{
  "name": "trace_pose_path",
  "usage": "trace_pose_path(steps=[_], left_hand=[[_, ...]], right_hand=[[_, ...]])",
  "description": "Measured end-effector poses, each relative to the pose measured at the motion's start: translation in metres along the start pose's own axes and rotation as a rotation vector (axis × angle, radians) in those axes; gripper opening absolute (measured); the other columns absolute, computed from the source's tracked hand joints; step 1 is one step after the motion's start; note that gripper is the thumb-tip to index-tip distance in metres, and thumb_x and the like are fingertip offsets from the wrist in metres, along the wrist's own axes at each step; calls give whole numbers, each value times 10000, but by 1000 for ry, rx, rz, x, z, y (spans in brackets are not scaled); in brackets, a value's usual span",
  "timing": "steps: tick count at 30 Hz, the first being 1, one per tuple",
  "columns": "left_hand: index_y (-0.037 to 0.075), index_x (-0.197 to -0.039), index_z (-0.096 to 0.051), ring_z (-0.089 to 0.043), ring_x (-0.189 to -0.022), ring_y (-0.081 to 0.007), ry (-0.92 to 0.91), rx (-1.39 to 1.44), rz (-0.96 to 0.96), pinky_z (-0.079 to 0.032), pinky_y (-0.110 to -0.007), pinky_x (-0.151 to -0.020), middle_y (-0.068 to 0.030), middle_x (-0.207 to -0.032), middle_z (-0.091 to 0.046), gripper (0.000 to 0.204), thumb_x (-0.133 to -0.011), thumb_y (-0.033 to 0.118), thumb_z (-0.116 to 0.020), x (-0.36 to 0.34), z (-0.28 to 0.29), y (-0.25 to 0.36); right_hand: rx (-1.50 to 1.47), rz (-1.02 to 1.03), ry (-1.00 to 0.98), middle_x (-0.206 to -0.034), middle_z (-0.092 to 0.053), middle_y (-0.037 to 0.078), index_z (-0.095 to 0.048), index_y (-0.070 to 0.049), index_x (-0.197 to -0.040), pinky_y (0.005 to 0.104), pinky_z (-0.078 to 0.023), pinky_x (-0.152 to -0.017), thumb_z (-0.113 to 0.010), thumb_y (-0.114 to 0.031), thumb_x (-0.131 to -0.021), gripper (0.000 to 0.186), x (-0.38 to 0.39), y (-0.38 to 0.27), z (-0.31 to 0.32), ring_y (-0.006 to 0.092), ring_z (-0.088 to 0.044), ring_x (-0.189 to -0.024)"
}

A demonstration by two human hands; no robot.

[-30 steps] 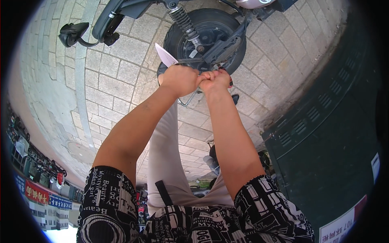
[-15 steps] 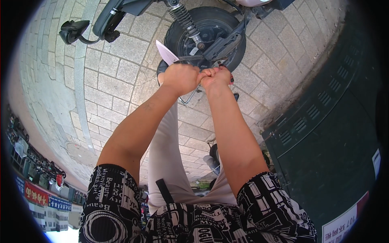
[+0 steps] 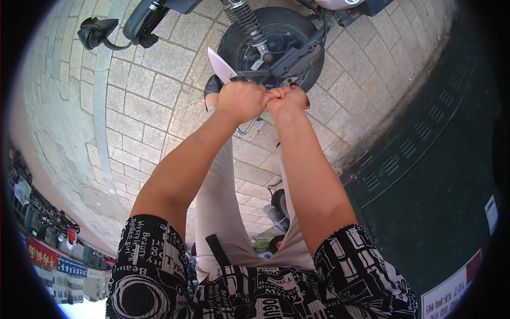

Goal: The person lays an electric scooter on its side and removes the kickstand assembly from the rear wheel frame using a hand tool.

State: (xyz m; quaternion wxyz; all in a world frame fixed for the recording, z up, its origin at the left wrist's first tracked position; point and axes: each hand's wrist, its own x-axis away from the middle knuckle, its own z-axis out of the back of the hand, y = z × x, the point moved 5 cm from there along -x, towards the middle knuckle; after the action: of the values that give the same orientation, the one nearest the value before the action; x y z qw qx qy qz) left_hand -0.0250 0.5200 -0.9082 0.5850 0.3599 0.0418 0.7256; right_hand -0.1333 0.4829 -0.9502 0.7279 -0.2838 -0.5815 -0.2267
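Note:
My left hand [image 3: 241, 100] is closed in a fist beside the scooter's rear wheel [image 3: 302, 38], just below a pale pink pointed piece [image 3: 220, 63]; what it grips is hidden. Against it, my right hand [image 3: 287, 100] is closed around a red-and-black handled object [image 3: 306, 103], mostly hidden by the fingers. Above my hands are a coil-spring shock absorber [image 3: 251, 27] and a dark metal arm [image 3: 291, 57] at the wheel's hub. A thin metal stand [image 3: 247, 129] shows below them.
A mirror [image 3: 95, 33] on a dark bar sticks out at upper left over the stone paving [image 3: 154, 90]. A large dark-green cabinet with vents [image 3: 414, 202] runs along the right. Parked two-wheelers [image 3: 48, 212] and shop signs show at far left. My shoe [image 3: 212, 85] is behind my left hand.
Both joined hands have moved slightly up and right in the view, still closed, with the pale piece shifting similarly. The wheel appears a little higher. My right leg shows more behind the right forearm.

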Motion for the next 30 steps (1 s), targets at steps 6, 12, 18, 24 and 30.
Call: trace_pose_path(steps=[6,12,18,24,30], left_hand=[[112,-701,-646,-652,-650,-263,-10,-1,-9,-512,-391,-558,-89,-716,-667,408,-887,429,-467,7,1,-2],[103,-708,-663,-659,-664,-269,32,-50,-88,-519,-387,-569,-101,-717,-669,407,-878,420,-473,-1,35,5],[106,-728,-681,-658,-716,-289,-255,-141,-148,-511,-415,-631,-105,-750,-677,519,-904,511,-409,-20,45,34],[108,-737,-670,-653,-692,-296,-249,-204,-265,-507,-423,-608,-95,-709,-665,492,-902,504,-428,-40,55,52],[105,-753,-655,-647,-657,-304,-177,-245,-357,-507,-419,-576,-111,-695,-655,456,-890,496,-463,-44,78,95]], right_hand=[[-3,2,-7,-473,-182,-39,-201,-166,-566,254,-194,-401,-300,-228,-924,377,4,5,5,115,-190,-384],[-78,-39,-78,-507,-204,-33,-236,-149,-620,256,-206,-432,-305,-256,-924,330,17,-3,-3,119,-225,-425],[-267,-155,-333,-565,-374,-6,-359,-117,-646,278,-322,-471,-405,-363,-941,386,19,-16,13,142,-407,-524],[-308,20,-219,-702,-561,67,-455,-81,-705,329,-493,-671,-502,-444,-899,414,36,-43,17,207,-549,-669],[-339,155,-313,-759,-579,74,-446,-104,-721,354,-495,-731,-504,-338,-888,293,62,-79,27,226,-579,-724]])
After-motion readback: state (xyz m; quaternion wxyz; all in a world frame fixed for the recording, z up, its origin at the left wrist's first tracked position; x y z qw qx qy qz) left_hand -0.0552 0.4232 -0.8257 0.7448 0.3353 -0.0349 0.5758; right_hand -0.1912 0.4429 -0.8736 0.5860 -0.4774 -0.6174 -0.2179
